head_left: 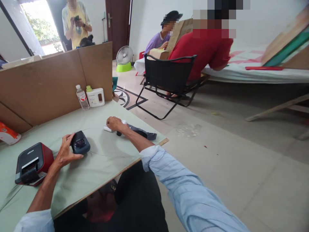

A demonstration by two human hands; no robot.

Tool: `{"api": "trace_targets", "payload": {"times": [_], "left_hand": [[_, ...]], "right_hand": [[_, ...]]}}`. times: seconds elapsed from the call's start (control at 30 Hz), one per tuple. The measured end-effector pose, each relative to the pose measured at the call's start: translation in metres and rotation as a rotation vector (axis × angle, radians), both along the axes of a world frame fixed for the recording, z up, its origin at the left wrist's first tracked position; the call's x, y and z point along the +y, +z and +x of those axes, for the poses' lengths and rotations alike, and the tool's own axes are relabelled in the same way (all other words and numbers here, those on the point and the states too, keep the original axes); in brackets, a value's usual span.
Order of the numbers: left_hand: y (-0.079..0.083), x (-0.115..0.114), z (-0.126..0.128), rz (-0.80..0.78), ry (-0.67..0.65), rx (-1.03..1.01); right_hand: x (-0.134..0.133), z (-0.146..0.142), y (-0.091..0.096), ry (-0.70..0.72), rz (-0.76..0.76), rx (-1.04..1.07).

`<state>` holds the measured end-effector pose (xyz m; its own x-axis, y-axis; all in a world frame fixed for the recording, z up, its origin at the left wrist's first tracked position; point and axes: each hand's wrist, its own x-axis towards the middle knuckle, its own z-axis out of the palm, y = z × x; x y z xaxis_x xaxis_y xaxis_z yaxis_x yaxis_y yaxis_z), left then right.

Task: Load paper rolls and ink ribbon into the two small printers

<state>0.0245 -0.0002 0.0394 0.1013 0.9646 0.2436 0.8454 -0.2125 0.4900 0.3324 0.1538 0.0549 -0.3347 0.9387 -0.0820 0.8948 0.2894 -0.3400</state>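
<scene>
On the table's pale green cover, a small dark blue rounded device (80, 142) with a glossy dark window on top sits between the thumb and fingers of my left hand (65, 150). My right hand (116, 124) reaches over the far right part of the table with its fingers curled down. A small white roll (107, 128) shows at its fingertips. Just beyond the knuckles is another white piece (124, 122), partly hidden. A dark strap-like item (138, 130) lies beside my right wrist, partly covered by my forearm.
A red and black box-shaped machine (35, 164) stands left of my left hand. At the back are a clear bottle (82, 98), a white jug (96, 97) and a cardboard partition (55, 87). Past the table's right edge (164, 141), a person in red sits on a black chair (169, 74).
</scene>
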Motion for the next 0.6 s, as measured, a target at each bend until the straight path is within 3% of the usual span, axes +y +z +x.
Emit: {"api": "trace_targets", "payload": {"times": [0.17,0.33,0.47,0.6], "left_hand": [[0.003,0.049,0.029,0.074,0.059,-0.037],[0.0,0.096,0.053,0.097,0.106,-0.031],[-0.003,0.122,0.061,0.086,0.106,-0.041],[-0.01,0.14,0.068,0.093,0.052,-0.014]], "right_hand": [[-0.039,-0.005,-0.006,0.108,0.12,0.052],[-0.061,-0.012,-0.022,0.105,0.274,-0.03],[-0.066,-0.018,-0.031,0.183,0.253,-0.058],[-0.079,-0.022,-0.039,0.265,0.333,-0.019]]}}
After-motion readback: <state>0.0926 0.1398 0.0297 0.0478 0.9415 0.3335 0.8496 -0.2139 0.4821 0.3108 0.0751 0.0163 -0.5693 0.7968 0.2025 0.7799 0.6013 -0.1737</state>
